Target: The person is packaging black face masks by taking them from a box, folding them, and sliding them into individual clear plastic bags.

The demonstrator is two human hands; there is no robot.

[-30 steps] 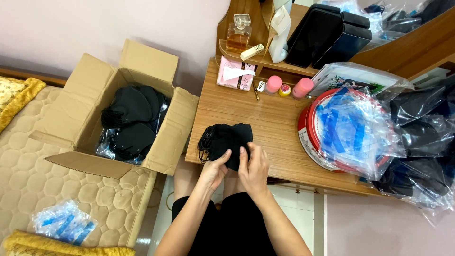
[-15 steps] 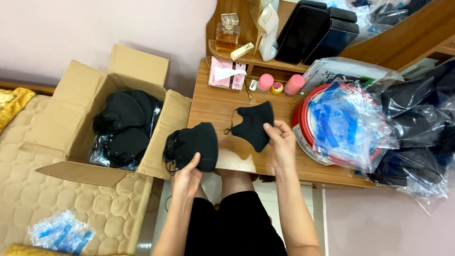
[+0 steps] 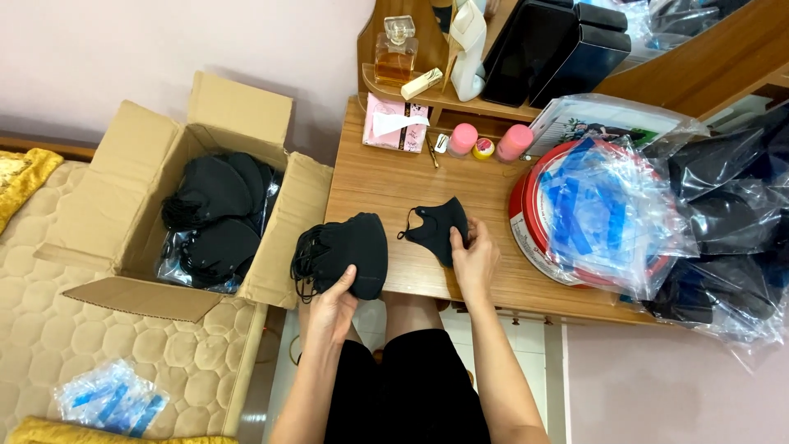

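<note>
Since half a second ago both hands have drawn a little closer together, and the single mask has come down from mid-air to the wooden worktop (image 3: pixel 386 177).

Around them the worktop is crowded. To the right sits a round red tin (image 3: pixel 526 234) heaped with clear bags holding blue pieces, and beyond it more clear bags of black masks (image 3: pixel 723 205) spill off the far right edge. At the back stand a pink tissue packet (image 3: pixel 397 123), two small pink bottles (image 3: pixel 463 140) with a yellow-topped one between them, a perfume bottle (image 3: pixel 396 56) and dark boxes (image 3: pixel 551 49) on a raised shelf. To the left, touching the worktop's edge, an open cardboard box (image 3: pixel 123 214) rests on a quilted bed (image 3: pixel 49 329) — it holds more black masks. A bag of blue items (image 3: pixel 111 399) lies on the bed near the bottom left.

The left hand (image 3: pixel 333 300) is clenched round the lower edge of a stack of black masks (image 3: pixel 349 251), thumb on top, held at the near edge of the worktop just beside the box flap. The right hand (image 3: pixel 472 259) pinches one black mask (image 3: pixel 436 230) between thumb and fingers — that mask lies near the worktop's front, just right of the stack, its ear loop trailing left.
</note>
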